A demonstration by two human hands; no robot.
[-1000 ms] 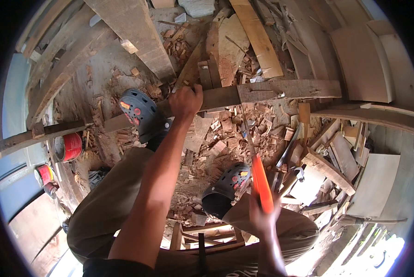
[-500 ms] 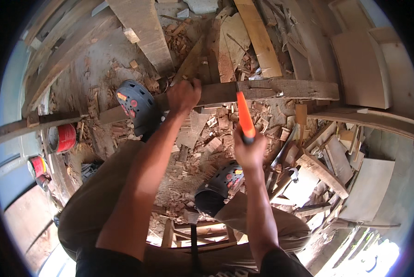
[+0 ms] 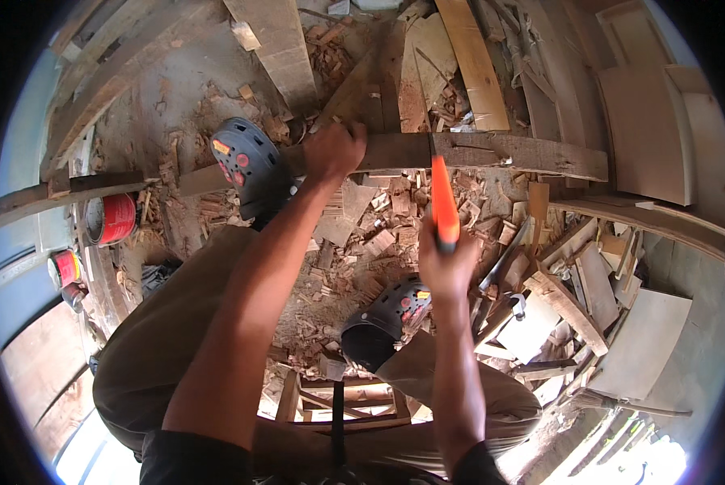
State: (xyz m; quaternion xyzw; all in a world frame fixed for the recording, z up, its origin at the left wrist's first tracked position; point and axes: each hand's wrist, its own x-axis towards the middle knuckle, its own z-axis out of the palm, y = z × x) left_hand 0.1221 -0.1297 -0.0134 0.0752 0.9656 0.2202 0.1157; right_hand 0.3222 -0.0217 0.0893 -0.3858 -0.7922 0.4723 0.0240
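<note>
As the left hand (image 3: 335,152) curls over timber (image 3: 532,154), the right (image 3: 451,265) holds a handle (image 3: 445,202).

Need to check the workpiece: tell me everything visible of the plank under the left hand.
The plank is long, narrow, weathered brown wood, lying crosswise above wood scraps. The left hand and a dark clog rest on its left part. A dark line, depth unclear, crosses it near the orange saw handle; a dark streak marks its right part.

Orange handle (image 3: 444,194), brown plank (image 3: 540,153), grey clog (image 3: 249,162)
</note>
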